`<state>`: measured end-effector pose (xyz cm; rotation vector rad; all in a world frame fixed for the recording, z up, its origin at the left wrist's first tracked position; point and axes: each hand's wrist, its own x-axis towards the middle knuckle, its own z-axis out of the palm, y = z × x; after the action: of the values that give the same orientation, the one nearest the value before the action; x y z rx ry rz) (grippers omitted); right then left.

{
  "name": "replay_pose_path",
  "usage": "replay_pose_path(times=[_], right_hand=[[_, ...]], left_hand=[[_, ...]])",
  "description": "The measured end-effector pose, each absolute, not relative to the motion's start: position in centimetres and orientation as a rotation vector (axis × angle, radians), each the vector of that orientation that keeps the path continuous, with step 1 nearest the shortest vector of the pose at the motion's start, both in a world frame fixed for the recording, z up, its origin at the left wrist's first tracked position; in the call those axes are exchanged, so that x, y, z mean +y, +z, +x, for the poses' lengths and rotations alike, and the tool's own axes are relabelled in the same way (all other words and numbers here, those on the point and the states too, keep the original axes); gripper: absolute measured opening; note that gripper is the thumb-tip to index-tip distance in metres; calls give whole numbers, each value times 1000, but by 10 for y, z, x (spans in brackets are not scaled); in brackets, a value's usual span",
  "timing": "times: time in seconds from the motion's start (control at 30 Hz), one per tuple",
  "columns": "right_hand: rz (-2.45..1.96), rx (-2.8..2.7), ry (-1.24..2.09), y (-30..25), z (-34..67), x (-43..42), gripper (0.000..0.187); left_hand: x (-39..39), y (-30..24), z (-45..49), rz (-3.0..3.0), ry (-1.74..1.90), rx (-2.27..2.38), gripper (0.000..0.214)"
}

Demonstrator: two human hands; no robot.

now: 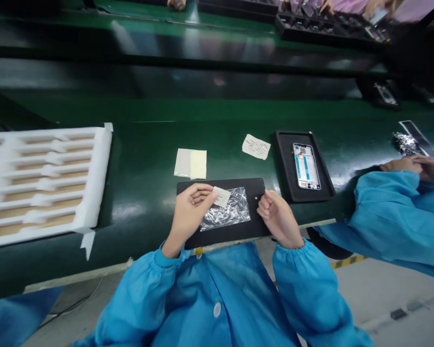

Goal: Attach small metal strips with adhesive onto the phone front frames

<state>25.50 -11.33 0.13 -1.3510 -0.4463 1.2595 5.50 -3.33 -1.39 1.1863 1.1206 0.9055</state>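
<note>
My left hand is closed, with a small white label-like paper pinched between thumb and fingers. That paper is over a clear plastic bag, which lies on a black mat. At the mat's right edge is my right hand, its fingers curled together; what they hold, if anything, is hidden. A tiny pale dot shows on the mat near its fingertips. Beyond the mat lie a white and pale-yellow sheet and a white paper bearing small strips.
A phone frame sits in a black tray to the right. On the left stands a white foam tray with slots. A co-worker's hands are at far right, near crumpled clear film. Black bins line the back.
</note>
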Motion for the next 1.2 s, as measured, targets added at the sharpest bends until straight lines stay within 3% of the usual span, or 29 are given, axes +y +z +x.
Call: replay_pose_path(times=[0.27,0.7,0.83,1.0,1.2], right_hand=[[-1976,-1453,823,-3,222,-129,11],[-2357,-1816,619,6,216,-121,14],[-2057,-1451,888,9,236,-119,13],[-1512,-742,1421,15,265,-119,27],[-1316,-429,1615,9,270,-116,24]], left_hand=[[-38,-18,58,1209,829,1066,24],[-37,-20,57,1186,829,1073,20],[-35,-21,55,1113,838,1041,23],[-31,-27,52,942,941,978,28],[-32,-31,52,909,954,974,30]])
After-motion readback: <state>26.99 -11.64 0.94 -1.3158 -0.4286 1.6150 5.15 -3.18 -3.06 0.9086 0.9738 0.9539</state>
